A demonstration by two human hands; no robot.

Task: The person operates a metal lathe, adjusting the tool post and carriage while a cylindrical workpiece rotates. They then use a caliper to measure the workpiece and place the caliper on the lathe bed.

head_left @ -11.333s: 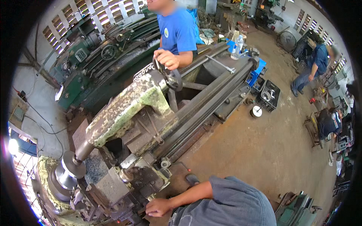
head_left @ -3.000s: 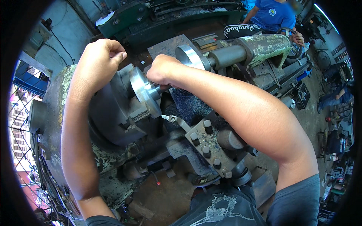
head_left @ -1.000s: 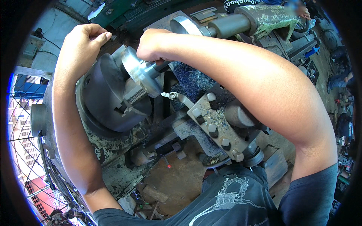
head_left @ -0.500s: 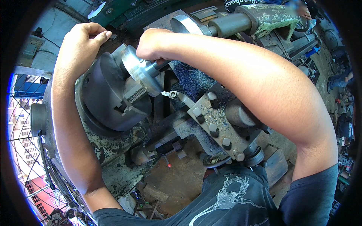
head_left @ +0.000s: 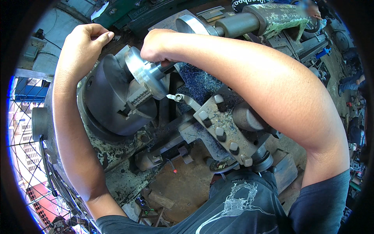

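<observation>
Silver disc: a bright silver round metal disc with a raised collar (head_left: 141, 71) sits in the upper left-centre of the frame, against the face of a dark grey cylindrical lathe chuck (head_left: 113, 101).
Axis: disc and chuck share a line running from lower left to upper right; a dark shaft (head_left: 168, 67) lies along it and passes beneath the right forearm.
Right hand: the right hand (head_left: 157, 46) is nearer, at the disc's upper right edge; the disc lies below and slightly left of its fingers. They are curled, their tips hidden, so whether they grip anything cannot be told.
Left hand: the left hand (head_left: 87, 43) is above the chuck, upper left, the disc lying to its lower right. Its fingers bend toward the thumb; whether something thin is between them cannot be told.
Cutting tool: one small pale pointed metal tip (head_left: 170, 97), just right of the disc's lower edge.
Tool post: one grey steel block (head_left: 230, 128), centre right, with five square-headed bolts (head_left: 220, 133) visible.
Tailstock: one flaking pale green casting (head_left: 280, 18), upper right, with one grey steel cylinder (head_left: 242, 25) pointing left toward a second silver disc (head_left: 191, 25).
Discs: two in all.
Chips: a dark heap of metal shavings (head_left: 198, 82), too many to count.
</observation>
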